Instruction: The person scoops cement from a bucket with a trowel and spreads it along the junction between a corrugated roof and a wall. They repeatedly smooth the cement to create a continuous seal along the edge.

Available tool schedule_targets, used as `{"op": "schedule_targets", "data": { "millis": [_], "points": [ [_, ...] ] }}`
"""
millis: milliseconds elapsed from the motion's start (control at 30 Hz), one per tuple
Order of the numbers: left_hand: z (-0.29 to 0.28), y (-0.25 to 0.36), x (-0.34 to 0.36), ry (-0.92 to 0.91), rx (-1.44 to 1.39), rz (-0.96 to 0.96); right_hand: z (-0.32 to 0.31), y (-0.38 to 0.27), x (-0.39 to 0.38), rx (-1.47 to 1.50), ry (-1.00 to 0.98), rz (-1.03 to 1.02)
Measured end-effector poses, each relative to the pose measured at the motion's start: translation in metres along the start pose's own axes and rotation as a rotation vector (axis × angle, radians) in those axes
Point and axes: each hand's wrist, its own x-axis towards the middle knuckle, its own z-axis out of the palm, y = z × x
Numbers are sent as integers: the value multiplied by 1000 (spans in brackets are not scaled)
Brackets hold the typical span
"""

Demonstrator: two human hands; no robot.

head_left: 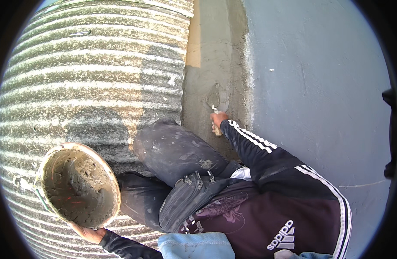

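Note:
My right hand (218,120) is closed round the handle of a trowel (216,110), whose blade lies against the wet grey mortar (211,82) in the strip between the corrugated roof and the wall. Down at the left, my left hand (89,233) grips the lower rim of a round bucket (115,183). Wet mortar (79,190) lies inside the bucket, smeared up its sides. The bucket tilts so that its mouth faces me. The fingers of my left hand are partly hidden behind the rim.
Corrugated roof sheeting (107,56) spreads over the left side, its ragged edge bordering the mortar strip. A smooth grey-blue wall (315,86) rises along the right. My bent knee (164,142) rests near the sheet's edge, and a dark waist bag (183,203) hangs at my middle.

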Motion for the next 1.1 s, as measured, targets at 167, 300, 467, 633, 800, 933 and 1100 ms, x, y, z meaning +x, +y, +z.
{"op": "schedule_targets", "data": {
  "millis": [167,300,467,633,800,933,1100],
  "points": [
    [-2,3,-3,-8,-3,-5,20,25,-27,-63,-82,-100],
    [6,6,-10,0,16,-14,14,38,-24,-22,250,9],
    [6,7,-11,28,69,7,14,42,-3,-38,226,-3],
    [3,5,-8,17,38,1,44,21,11,-133,40,-70],
    [6,6,-9,50,85,47,70,29,7,-756,18,-277],
    [5,6,-10,-61,-97,-65,49,57,-8,-833,-43,-406],
    [3,4,-8,-34,8,2,9,42,-7,-1,157,-97]
  ]
}}
